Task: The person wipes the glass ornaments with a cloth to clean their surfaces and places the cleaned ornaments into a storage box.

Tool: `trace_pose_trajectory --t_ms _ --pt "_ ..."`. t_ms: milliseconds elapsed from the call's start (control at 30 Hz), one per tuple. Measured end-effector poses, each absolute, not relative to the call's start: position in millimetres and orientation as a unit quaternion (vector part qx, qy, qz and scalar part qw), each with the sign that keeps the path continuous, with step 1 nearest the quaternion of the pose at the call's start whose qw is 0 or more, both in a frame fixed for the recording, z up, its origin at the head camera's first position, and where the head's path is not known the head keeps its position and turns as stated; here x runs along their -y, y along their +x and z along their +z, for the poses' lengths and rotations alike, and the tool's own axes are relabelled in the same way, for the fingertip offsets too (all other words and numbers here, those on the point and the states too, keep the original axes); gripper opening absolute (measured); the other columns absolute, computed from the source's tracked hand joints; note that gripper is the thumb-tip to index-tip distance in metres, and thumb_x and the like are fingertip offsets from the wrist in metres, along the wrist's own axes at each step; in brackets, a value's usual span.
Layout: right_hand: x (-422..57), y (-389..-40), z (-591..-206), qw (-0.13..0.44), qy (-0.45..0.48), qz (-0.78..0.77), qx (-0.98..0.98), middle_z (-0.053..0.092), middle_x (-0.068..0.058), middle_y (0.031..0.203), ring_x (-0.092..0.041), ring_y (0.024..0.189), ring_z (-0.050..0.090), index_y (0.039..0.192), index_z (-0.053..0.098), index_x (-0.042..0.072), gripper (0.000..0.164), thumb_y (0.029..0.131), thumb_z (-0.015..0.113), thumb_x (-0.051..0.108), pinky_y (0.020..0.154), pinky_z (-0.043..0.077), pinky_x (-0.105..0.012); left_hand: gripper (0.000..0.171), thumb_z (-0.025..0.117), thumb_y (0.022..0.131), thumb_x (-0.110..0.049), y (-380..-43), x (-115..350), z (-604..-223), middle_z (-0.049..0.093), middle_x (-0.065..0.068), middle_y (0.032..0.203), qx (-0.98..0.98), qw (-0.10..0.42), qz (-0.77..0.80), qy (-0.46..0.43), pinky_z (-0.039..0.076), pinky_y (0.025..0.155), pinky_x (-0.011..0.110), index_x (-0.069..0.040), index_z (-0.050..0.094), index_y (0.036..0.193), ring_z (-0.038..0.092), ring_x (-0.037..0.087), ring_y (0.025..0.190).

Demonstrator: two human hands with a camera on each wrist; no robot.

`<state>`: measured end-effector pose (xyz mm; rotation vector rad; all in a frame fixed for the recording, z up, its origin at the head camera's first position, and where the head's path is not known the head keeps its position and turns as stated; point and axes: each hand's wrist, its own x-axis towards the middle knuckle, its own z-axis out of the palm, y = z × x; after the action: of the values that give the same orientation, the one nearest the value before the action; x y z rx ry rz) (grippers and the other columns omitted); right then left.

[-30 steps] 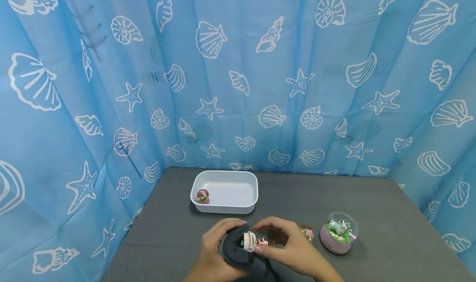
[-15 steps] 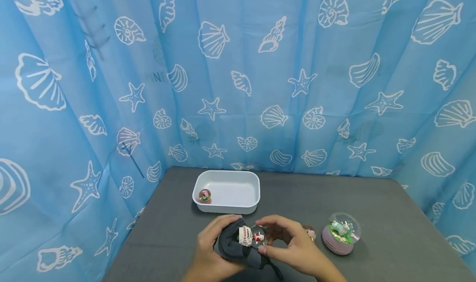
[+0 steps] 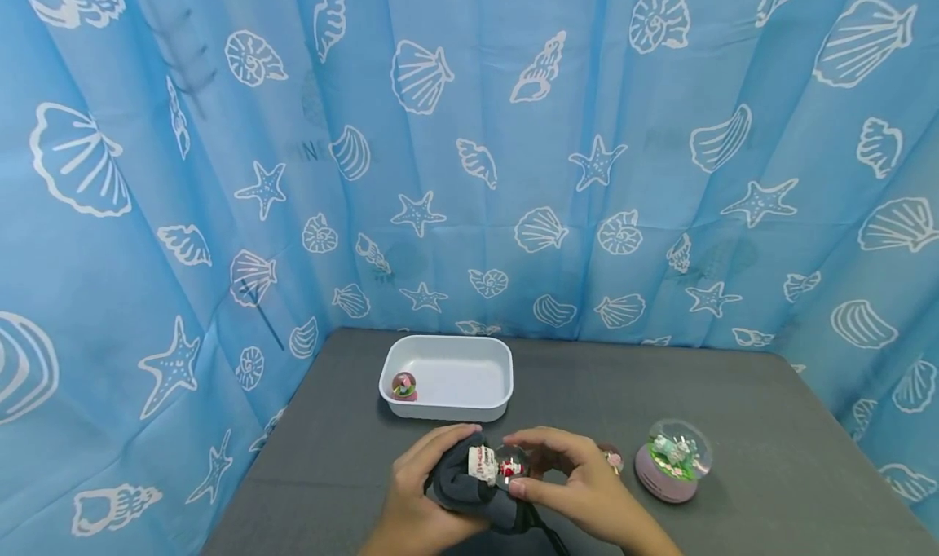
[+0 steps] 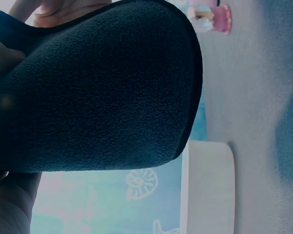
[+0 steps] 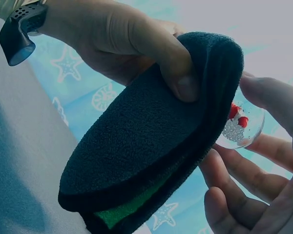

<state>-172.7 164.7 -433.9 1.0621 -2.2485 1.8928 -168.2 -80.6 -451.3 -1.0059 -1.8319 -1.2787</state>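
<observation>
In the head view, my left hand point(image 3: 421, 491) grips a folded dark grey fleecy cloth point(image 3: 456, 491), wrapped about the white lettered base of a small snow globe point(image 3: 511, 465). A red-and-white figure shows inside its clear dome. My right hand point(image 3: 575, 487) holds the dome between thumb and fingers. The right wrist view has the left thumb point(image 5: 185, 83) pressing on the cloth point(image 5: 132, 141), with a green patch inside its fold, and the right fingers point(image 5: 254, 175) around the dome point(image 5: 249, 129). Cloth point(image 4: 107, 92) fills much of the left wrist view, hiding the globe there.
Behind the hands stands a white tray point(image 3: 469, 411) with a small pink snow globe point(image 3: 403, 386) in its left corner. Right of my right hand is a larger globe on a mauve base point(image 3: 663, 478). Another small globe point(image 3: 613, 458) is partly hidden behind that hand.
The held snow globe has turned within the hands, and more of its dome and red figure shows now than a second ago. The cloth has shifted slightly left with the left hand.
</observation>
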Motion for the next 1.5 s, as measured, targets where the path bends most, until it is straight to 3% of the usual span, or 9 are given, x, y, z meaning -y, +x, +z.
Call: trace_pose_trajectory --t_ms 367,467,600,700,767,933,1133,1333,1500 --pt "-164.4 -174.2 -430.2 -0.045 0.315 0.622 0.716 0.079 -0.008 0.109 -0.004 0.079 0.070 0.127 0.074 0.000 0.025 0.105 0.062 0.003 0.064 0.062 -0.031 0.082 0.101 0.065 -0.011 -167.9 79.7 -450.8 0.072 0.016 0.124 0.696 0.342 -0.491 -0.397 0.059 0.099 0.024 -0.001 0.064 0.137 0.074 0.027 0.105" --pt "-164.7 -176.0 -429.4 -0.065 0.308 0.627 0.712 0.077 -0.007 0.097 -0.001 0.069 0.063 0.124 0.074 -0.001 0.024 0.106 0.059 0.005 0.057 0.058 -0.031 0.081 0.101 0.066 -0.011 -167.6 78.8 -451.1 0.072 0.016 0.124 0.694 0.339 -0.494 -0.398 0.059 0.098 0.024 -0.001 0.064 0.137 0.074 0.026 0.105" --pt "-162.9 -177.8 -430.6 -0.072 0.296 0.628 0.716 0.064 -0.007 0.074 0.000 0.061 0.052 0.120 0.075 -0.002 0.024 0.108 0.057 0.008 0.049 0.049 -0.027 0.082 0.101 0.064 -0.011 -168.4 78.3 -450.8 0.072 0.017 0.123 0.691 0.347 -0.490 -0.402 0.058 0.098 0.022 0.000 0.064 0.136 0.074 0.025 0.104" --pt "-161.9 -177.9 -431.5 -0.077 0.293 0.630 0.715 0.067 0.001 0.081 0.001 0.067 0.057 0.121 0.074 -0.002 0.024 0.109 0.057 0.008 0.054 0.052 -0.025 0.082 0.102 0.063 -0.012 -168.9 78.2 -450.2 0.073 0.017 0.121 0.686 0.358 -0.487 -0.404 0.058 0.098 0.022 0.001 0.065 0.135 0.074 0.025 0.103" --pt "-162.2 -177.4 -431.3 -0.086 0.297 0.636 0.708 0.073 0.006 0.097 0.000 0.078 0.066 0.124 0.073 -0.003 0.025 0.109 0.056 0.008 0.064 0.060 -0.026 0.080 0.102 0.063 -0.014 -168.8 77.9 -450.0 0.073 0.017 0.119 0.686 0.363 -0.487 -0.402 0.058 0.098 0.022 0.001 0.066 0.133 0.074 0.025 0.102" --pt "-163.6 -176.3 -432.3 -0.084 0.327 0.645 0.686 0.076 -0.004 0.122 -0.010 0.104 0.074 0.134 0.067 -0.001 0.029 0.107 0.057 0.003 0.087 0.065 -0.031 0.076 0.101 0.067 -0.017 -168.0 77.7 -451.2 0.073 0.017 0.118 0.687 0.366 -0.484 -0.399 0.059 0.099 0.023 0.002 0.066 0.132 0.075 0.027 0.102" --pt "-165.9 -175.8 -437.3 -0.028 0.354 0.626 0.695 0.072 -0.009 0.130 -0.010 0.107 0.072 0.142 0.060 -0.001 0.045 0.098 0.067 -0.005 0.087 0.064 -0.032 0.076 0.101 0.067 -0.017 -169.4 78.2 -452.5 0.073 0.016 0.119 0.685 0.369 -0.481 -0.404 0.059 0.098 0.024 0.003 0.066 0.132 0.075 0.027 0.102" --pt "-166.4 -176.5 -439.2 -0.047 0.364 0.642 0.673 0.070 -0.013 0.132 -0.013 0.113 0.073 0.142 0.060 0.000 0.049 0.095 0.069 -0.009 0.090 0.065 -0.036 0.077 0.101 0.069 -0.017 -169.0 78.2 -454.3 0.072 0.017 0.121 0.685 0.362 -0.487 -0.404 0.060 0.098 0.025 0.004 0.065 0.133 0.075 0.028 0.104" --pt "-165.7 -176.6 -438.4 -0.048 0.367 0.639 0.675 0.071 -0.009 0.130 -0.014 0.110 0.074 0.141 0.062 0.005 0.047 0.096 0.070 -0.007 0.086 0.066 -0.037 0.077 0.101 0.069 -0.015 -169.3 78.0 -454.8 0.072 0.017 0.122 0.684 0.361 -0.488 -0.405 0.060 0.098 0.025 0.003 0.065 0.134 0.074 0.028 0.104"
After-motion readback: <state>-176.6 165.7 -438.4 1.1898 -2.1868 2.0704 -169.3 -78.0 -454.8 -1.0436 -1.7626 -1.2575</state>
